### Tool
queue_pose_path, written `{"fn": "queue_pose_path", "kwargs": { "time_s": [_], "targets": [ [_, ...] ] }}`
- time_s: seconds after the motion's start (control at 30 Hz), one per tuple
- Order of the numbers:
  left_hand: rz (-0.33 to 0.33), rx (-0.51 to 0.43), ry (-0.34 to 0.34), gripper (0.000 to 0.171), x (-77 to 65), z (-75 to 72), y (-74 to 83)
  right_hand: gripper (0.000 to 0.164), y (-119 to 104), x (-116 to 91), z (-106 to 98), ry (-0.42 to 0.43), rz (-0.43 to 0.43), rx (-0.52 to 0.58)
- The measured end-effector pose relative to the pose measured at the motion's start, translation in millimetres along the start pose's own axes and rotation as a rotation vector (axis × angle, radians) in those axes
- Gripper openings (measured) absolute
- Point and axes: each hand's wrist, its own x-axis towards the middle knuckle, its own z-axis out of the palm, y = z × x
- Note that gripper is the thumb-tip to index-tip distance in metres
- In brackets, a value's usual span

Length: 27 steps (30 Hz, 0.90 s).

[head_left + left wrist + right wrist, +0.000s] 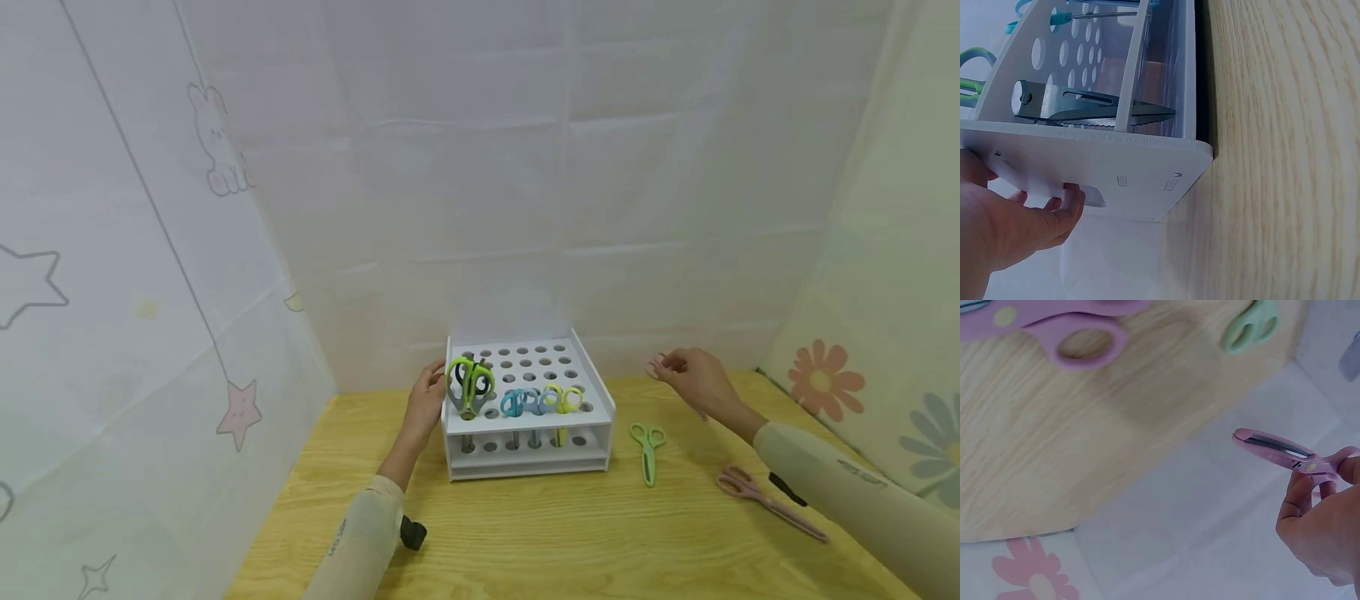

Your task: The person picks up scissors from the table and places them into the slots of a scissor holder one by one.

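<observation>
My left hand grips the left side of a white two-tier rack with rows of round holes; in the left wrist view its fingertips bend into a slot in the side panel. Raised to the right of the rack, my right hand holds pink scissors by the finger loops, blades together and pointing away from the hand. In the rack's front row stand green-and-grey scissors, teal scissors, grey-blue scissors and yellow scissors, handles up.
Light green scissors lie on the wooden table right of the rack. Larger mauve-pink scissors lie nearer, under the right forearm. A pale sheet wall stands behind the table, with patterned sheets on both sides.
</observation>
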Motion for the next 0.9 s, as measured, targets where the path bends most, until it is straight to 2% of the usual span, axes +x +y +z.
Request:
{"fn": "queue_pose_path", "kwargs": {
  "time_s": [0.37, 0.67, 0.9],
  "targets": [
    [-0.013, 0.021, -0.004, 0.05, 1.6, -2.8, -3.8, 0.033, -63, 12, -8, -0.033, 0.041, 0.056],
    [-0.011, 0.014, -0.003, 0.049, 4.9, -1.3, -1.1, 0.037, -98, 20, -12, 0.004, 0.02, 0.148],
    [-0.022, 0.015, -0.006, 0.049, 5.1, -0.3, -2.8, 0.038, -122, 27, -19, 0.013, 0.064, 0.228]
  ]
}}
